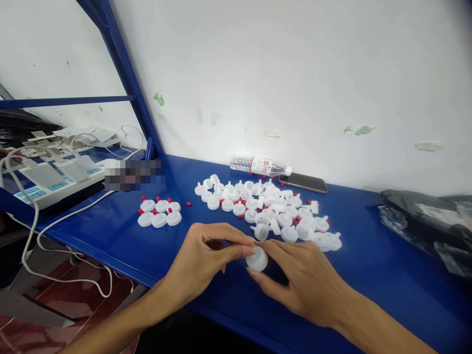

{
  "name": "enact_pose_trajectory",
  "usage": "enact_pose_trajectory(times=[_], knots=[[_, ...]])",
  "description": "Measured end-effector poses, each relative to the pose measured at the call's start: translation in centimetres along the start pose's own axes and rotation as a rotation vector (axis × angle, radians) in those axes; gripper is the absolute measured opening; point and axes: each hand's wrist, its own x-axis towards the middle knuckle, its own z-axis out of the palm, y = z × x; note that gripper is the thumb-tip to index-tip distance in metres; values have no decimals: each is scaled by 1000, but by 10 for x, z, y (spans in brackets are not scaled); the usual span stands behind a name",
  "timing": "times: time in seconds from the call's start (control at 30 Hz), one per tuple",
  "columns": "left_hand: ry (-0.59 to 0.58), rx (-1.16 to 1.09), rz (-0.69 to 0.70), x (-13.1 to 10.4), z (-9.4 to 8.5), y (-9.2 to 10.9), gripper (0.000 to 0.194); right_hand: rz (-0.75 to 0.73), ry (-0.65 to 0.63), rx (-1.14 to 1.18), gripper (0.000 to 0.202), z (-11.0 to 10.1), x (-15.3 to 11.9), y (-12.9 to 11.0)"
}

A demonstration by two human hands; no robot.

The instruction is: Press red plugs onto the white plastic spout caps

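A round white cap [257, 259] is held over the blue table's front part. My right hand [298, 275] grips its body between thumb and fingers. My left hand [210, 253] pinches at the cap's upper edge with thumb and forefinger; whatever lies between those fingertips is hidden. Beyond my hands spreads a heap of white caps with spouts [273, 201], with small red pieces scattered among them. To the left, several white caps [159, 220] with red tips lie in two rows. A single red piece [189, 203] rests between the rows and the heap.
Against the wall lie a clear bottle [258, 165] and a phone [303, 182]. Black plastic bags [431, 226] are at the right. A power strip [55, 184] with chargers and white cables [68, 280] stands at the left, near a blue metal frame [129, 73].
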Motion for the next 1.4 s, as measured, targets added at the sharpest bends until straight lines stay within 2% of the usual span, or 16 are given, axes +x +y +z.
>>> enact_pose_trajectory(times=[0.1,0.2,0.27,0.33,0.47,0.6,0.7,0.83,0.9,1.0,1.07,1.17,1.4], knots=[[61,126,88,2,-9,7,5,44,-17,9,31,-2,1,-1],[177,500,174,10,-32,14,6,107,-44,-1,49,-4,2,-2],[233,714,188,17,-52,16,12,129,-44,-16,45,-4,3,-1],[249,850,158,22,-69,15,13,129,-31,-35,39,-4,3,1],[140,1201,-27,26,-88,9,15,118,0,-62,33,-3,3,4],[147,1280,-80,21,-96,7,17,99,27,-96,30,-2,3,5],[167,1321,-83,17,-94,8,22,100,41,-129,29,-1,3,6],[204,1325,38,14,-72,6,33,155,51,-207,34,0,3,8],[109,1245,99,13,-59,1,37,193,37,-258,42,2,3,10],[-79,1088,96,15,-47,-10,34,235,16,-319,47,4,2,15],[-132,1040,92,17,-44,-17,26,237,9,-338,38,5,2,17],[-149,1024,109,20,-44,-19,19,220,7,-346,30,5,2,19],[-121,1036,140,20,-44,-18,17,150,99,-318,37,3,3,17]])
